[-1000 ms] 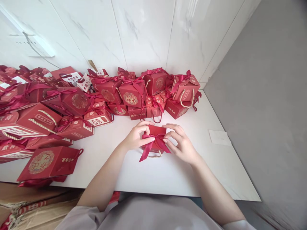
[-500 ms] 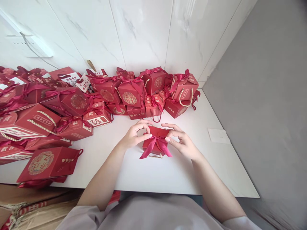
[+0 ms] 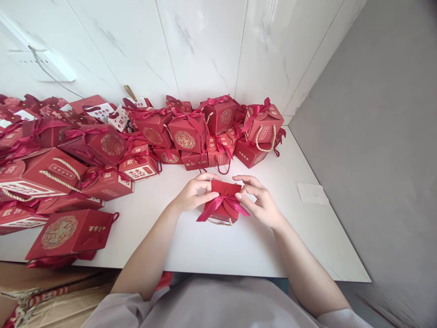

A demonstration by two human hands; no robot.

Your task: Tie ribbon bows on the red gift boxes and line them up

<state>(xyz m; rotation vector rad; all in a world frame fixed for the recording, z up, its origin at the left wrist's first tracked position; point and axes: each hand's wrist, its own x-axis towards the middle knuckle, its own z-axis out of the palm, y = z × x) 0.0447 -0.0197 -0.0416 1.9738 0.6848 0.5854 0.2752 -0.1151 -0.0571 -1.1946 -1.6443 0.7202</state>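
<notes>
A small red gift box (image 3: 221,212) stands on the white table in front of me, a pink-red ribbon (image 3: 209,211) tied in a bow at its top. Behind the bow rises the box's red top flap (image 3: 225,187). My left hand (image 3: 195,193) is at the bow's left side, its thumb on the ribbon and its fingers curled behind. From the right, my right hand (image 3: 260,203) pinches near the knot, thumb and bent fingers on the ribbon. The fingers hide the bow's loops. At the box's front hangs a twisted cream cord handle (image 3: 220,222).
Many red gift boxes with ribbons (image 3: 186,134) are stacked along the tiled wall and down the left side. One larger red box (image 3: 73,234) lies near the front left edge. A flat white piece (image 3: 312,193) lies at right. Below the left edge is a cardboard carton (image 3: 58,310).
The ribbon tails have swung outward and up, spreading wider. The top flap stands more plainly in view, and the hands have shifted slightly right.
</notes>
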